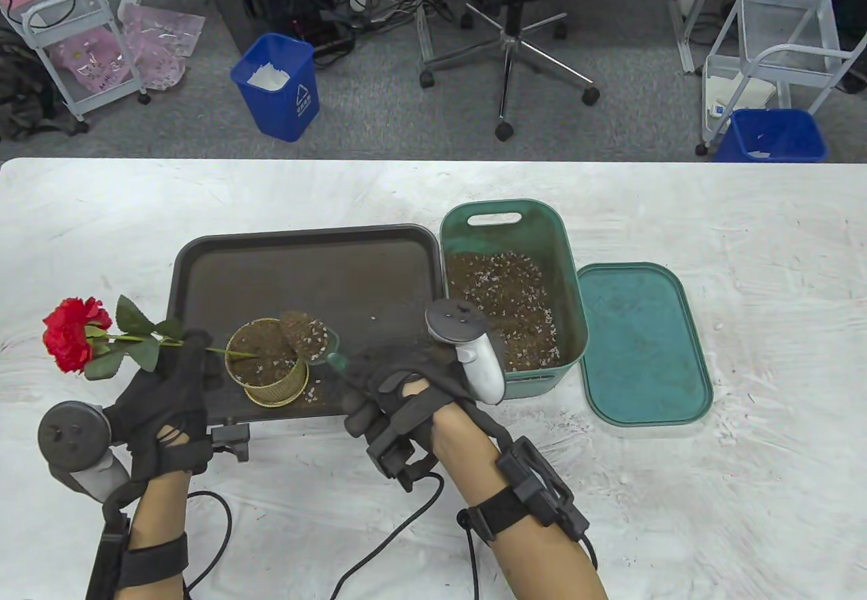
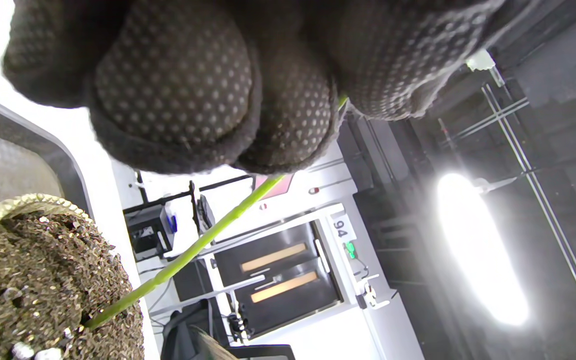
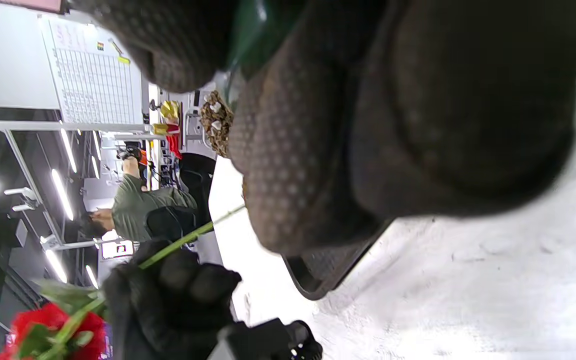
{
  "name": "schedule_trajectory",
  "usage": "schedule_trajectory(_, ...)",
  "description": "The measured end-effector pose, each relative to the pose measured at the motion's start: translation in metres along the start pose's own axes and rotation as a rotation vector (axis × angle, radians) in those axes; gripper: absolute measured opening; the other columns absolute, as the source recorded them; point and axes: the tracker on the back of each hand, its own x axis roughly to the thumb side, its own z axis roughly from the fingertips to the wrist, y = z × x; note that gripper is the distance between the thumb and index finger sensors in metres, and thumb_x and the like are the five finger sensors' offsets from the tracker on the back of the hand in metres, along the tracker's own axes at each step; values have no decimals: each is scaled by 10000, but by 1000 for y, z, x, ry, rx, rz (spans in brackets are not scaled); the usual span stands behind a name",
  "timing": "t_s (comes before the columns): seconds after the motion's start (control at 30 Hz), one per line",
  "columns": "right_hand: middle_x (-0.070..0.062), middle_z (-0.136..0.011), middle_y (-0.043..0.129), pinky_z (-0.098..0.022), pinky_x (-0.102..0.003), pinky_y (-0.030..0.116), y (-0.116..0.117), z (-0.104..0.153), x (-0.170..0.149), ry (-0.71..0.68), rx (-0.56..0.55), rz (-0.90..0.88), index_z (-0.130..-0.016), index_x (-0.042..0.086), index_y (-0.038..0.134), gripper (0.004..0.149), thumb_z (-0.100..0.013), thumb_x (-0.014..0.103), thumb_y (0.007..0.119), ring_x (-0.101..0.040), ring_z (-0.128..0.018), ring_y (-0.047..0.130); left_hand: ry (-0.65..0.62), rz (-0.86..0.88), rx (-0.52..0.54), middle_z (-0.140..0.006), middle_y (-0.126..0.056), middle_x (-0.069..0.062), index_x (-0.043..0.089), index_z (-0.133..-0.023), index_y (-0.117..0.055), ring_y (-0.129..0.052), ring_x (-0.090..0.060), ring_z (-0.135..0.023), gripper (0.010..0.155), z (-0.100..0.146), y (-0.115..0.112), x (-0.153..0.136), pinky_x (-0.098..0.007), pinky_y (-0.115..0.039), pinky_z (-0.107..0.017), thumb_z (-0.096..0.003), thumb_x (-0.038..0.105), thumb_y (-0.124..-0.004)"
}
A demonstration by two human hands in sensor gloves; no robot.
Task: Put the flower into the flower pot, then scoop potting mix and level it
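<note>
The left hand pinches the thin green stem of the flower. The stem tip is poked into the mix in the flower pot, which sits on the dark tray on the worktop. The red head hangs out to the left, so the flower leans far over.

The right hand is curled around a green scoop full of potting mix, right above the pot.

The flower looks light and bendy. Holding it low on the stem is best, not by the soft petals. The mix is loose and spills easily. The green tub with more mix is just beside the tray.
</note>
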Motion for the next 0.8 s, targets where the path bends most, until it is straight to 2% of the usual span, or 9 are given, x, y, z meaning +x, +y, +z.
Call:
schedule_trajectory(0.2, -146, -538, 1003, -69, -381, 977, 14, -11, 8, -17, -69, 139, -837, -20, 714, 548, -409, 320, 758, -264, -200, 1103, 0, 0, -1, -513, -1050, -22, 157, -716, -961, -1076, -239, -270, 462, 0, 0, 0, -415, -911, -329, -400, 475, -851)
schedule_trajectory(0.3, -144, -487, 1026, -17, -369, 962, 20, -9, 16, -49, -166, 246, -820, -12, 755, 533, -413, 330, 785, -249, -130, 1094, -1, 0, -1, -513, -1050, -21, 158, -716, -962, -1076, -235, -270, 462, -1, 0, 0, -414, -911, -329, -399, 475, -851)
schedule_trajectory(0.47, -95, -370, 1056, 65, -342, 928, 36, -4, 33, -157, -375, 603, -786, 32, 845, 510, -404, 368, 821, -193, -18, 1053, -3, -3, -2, -513, -1050, -20, 157, -715, -961, -1076, -236, -270, 461, 0, 0, 0, -414, -911, -330, -400, 475, -851)
schedule_trajectory(0.63, -89, -346, 1065, 81, -343, 918, 65, 5, 44, -266, -476, 899, -782, 36, 858, 511, -396, 371, 841, -190, 7, 1042, -1, -3, 1, -511, -1050, -20, 158, -713, -962, -1076, -236, -269, 460, 0, 1, 0, -414, -911, -329, -400, 475, -851)
schedule_trajectory(0.8, -87, -369, 1057, 69, -335, 928, 86, 11, 46, -317, -530, 1050, -789, 22, 835, 521, -401, 369, 825, -186, -12, 1052, 0, -1, 1, -512, -1050, -22, 158, -713, -963, -1076, -235, -269, 460, 0, 0, 1, -415, -911, -328, -400, 475, -850)
